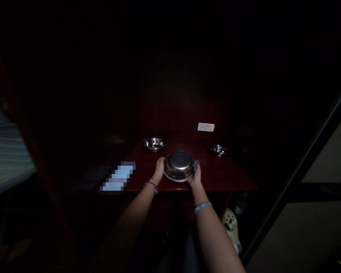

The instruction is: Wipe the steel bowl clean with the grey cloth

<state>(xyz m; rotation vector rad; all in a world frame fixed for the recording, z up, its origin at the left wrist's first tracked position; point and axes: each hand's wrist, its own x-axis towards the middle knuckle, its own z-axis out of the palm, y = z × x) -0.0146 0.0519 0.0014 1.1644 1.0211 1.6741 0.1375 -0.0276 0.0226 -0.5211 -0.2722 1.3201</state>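
Dark red desk [227, 176], one, in a dim recess with a back wall [176, 121] of like colour. One white socket plate [206, 127] on the wall, behind and to the right of the held bowl [179, 166], which serves as landmark.

Metal bowls: three counted. Held bowl is over the front part of the desk, base up, rim down; its inside is hidden. Whether the rim touches the desk cannot be told. Left bowl [154, 145] sits behind and left of it; right bowl [218, 150] behind and right. Both stand open side up, bright metal showing inside.

Hands: two. Left hand [159, 168] grips the held bowl's left side; right hand [196, 176] grips its right side. Fingers of both are clamped on the rim, partly hidden. One grey textured item [196, 165] lies between right hand and bowl; its kind is unclear.

Bands: one beaded bracelet [150, 185], left wrist; one blue wristband [202, 207], right wrist.

One pixelated pale patch [119, 177], left of the held bowl. One pale clog [231, 227], lower right of it.
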